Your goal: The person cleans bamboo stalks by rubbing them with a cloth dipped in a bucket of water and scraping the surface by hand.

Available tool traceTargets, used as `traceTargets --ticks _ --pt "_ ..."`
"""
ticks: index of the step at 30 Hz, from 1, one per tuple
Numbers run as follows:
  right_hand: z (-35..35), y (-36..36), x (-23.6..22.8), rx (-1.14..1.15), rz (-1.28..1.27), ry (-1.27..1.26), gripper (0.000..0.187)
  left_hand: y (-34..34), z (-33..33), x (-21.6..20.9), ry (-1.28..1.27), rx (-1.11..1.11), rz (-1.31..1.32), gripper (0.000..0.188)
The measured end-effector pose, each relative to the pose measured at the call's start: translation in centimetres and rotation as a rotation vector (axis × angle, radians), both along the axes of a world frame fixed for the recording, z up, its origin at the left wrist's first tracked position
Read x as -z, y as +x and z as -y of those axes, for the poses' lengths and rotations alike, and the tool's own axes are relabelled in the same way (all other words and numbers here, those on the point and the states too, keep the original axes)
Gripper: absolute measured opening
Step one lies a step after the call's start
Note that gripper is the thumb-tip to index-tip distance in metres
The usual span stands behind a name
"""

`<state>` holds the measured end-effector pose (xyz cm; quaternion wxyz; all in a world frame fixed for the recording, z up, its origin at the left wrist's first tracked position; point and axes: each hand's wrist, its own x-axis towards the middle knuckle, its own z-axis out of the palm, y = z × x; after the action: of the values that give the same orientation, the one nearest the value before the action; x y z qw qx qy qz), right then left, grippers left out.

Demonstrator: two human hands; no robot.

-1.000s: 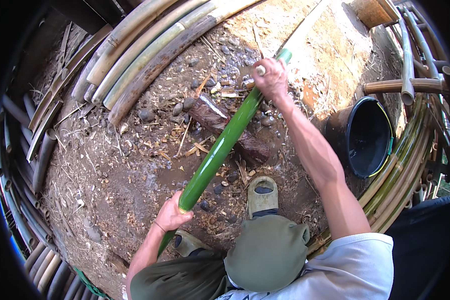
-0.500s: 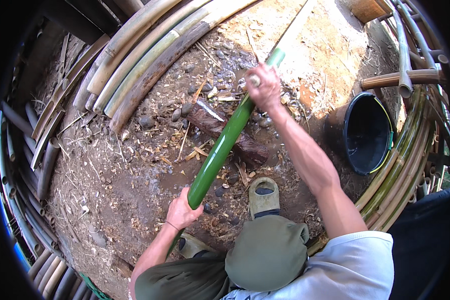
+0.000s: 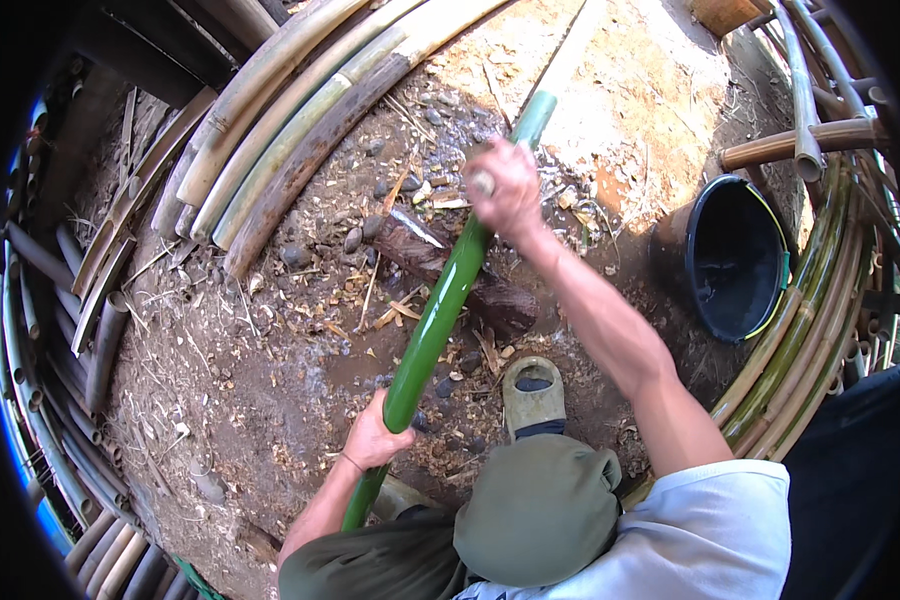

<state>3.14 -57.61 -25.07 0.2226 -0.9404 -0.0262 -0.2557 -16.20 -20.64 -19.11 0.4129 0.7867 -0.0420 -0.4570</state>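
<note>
as left grip clasps bamboo, log beneath

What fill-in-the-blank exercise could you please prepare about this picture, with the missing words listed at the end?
1. The long pole that the person is holding is ____ in colour.
2. The person's ____ hand is wrapped around the lower part of the pole.
3. Where the two cross, the dark log lies ____ (above / below) the pole.
4. The bucket is on the ____ side of the picture.

Missing words: green; left; below; right.
</note>
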Motion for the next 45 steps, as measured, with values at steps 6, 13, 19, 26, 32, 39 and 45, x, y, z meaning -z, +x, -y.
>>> traceTargets --ticks 6,13,19,26,32,39,45 --pt "-11.2 -10.4 -2.0 -0.432 0.037 0.187 0.009 -0.9 -4.6 3.8 -0.632 -0.353 -1.091 0.065" --pt "4.5 2.7 -1.0 0.047 0.008 -0.077 0.007 0.0 -1.1 3.0 -0.472 -0.184 -0.653 0.075" --pt "-8.8 -8.2 -2.5 -0.474 -0.081 0.148 0.018 -1.0 0.2 -0.9 0.069 -0.092 0.002 0.077" --pt "15.9 5.7 5.3 -0.298 -0.086 0.063 0.018 -1.6 -5.8 -1.4 0.11 0.102 0.195 0.059" --pt "7.6 -1.1 6.2 -0.369 -0.203 -0.243 0.02 -11.8 -18.3 -5.7 0.377 0.046 0.188 0.057" --pt "-2.8 -5.0 -1.6 -0.285 -0.01 -0.068 0.012 -13.4 -24.1 -3.8 0.737 0.079 0.252 0.06" --pt "-19.8 -14.8 -3.2 -0.692 -0.125 0.096 0.032 -7.7 -7.1 -1.0 0.551 -0.022 0.735 0.083"
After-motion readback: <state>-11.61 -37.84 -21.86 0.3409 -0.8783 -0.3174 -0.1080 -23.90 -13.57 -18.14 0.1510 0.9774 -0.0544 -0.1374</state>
